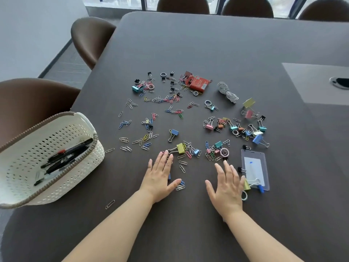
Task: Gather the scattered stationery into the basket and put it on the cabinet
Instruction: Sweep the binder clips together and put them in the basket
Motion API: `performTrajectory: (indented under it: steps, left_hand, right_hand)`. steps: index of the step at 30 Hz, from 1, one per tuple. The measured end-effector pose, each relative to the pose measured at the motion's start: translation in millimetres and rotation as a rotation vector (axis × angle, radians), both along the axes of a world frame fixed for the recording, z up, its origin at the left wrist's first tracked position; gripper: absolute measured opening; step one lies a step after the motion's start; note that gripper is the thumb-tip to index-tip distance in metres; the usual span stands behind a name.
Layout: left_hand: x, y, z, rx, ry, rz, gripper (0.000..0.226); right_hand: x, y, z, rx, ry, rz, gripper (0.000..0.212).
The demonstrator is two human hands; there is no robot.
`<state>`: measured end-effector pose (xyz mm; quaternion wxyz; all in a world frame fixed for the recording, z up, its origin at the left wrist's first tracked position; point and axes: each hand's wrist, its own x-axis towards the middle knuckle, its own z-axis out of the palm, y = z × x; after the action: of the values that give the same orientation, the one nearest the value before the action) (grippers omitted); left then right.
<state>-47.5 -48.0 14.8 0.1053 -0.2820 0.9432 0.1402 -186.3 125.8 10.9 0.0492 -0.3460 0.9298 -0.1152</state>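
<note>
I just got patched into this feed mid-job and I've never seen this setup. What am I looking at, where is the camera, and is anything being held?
There is no machine: a person's two bare hands, seen from one camera worn on the head, looking down. The left hand and right hand lie flat and open on the dark table, fingers spread, holding nothing. Scattered ahead are paper clips, coloured binder clips, a red box, a white cable and a clear badge holder. On the left a white basket, tipped toward the camera, already contains dark pens.
</note>
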Motion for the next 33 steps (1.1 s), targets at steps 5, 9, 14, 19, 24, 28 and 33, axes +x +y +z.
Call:
performTrajectory:
  steps: [5, 9, 14, 19, 24, 28, 33]
  left_hand:
    - [8, 11, -9, -0.076, 0.026, -0.067, 0.095]
    - [-15, 25, -5, -0.053, -0.058, -0.120, 0.100]
    - [-38, 27, -7, -0.090, -0.070, -0.032, 0.089]
    - [-16, 13, -11, -0.127, -0.012, -0.095, 0.093]
    - [-30, 10, -9, -0.104, -0.071, -0.119, 0.105]
    - [-50, 5, -8, -0.122, -0.088, -0.075, 0.101]
    - [-70, -12, -7, -0.120, -0.084, -0.049, 0.091]
  right_hand:
    - [-24, 22, 0, 0.123, -0.024, -0.229, 0.068]
    - [-27, 17, -5, 0.211, -0.092, -0.169, 0.072]
    - [-30, 1, 6, 0.016, -0.213, -0.009, 0.070]
    - [-24, 44, 1, 0.017, -0.070, 0.263, 0.096]
    - [-10, 53, -12, 0.212, 0.002, 0.339, 0.094]
    - [-31, 11, -9, 0.216, 0.027, 0.203, 0.092]
    - [-71, -23, -4, 0.193, -0.020, 0.042, 0.105]
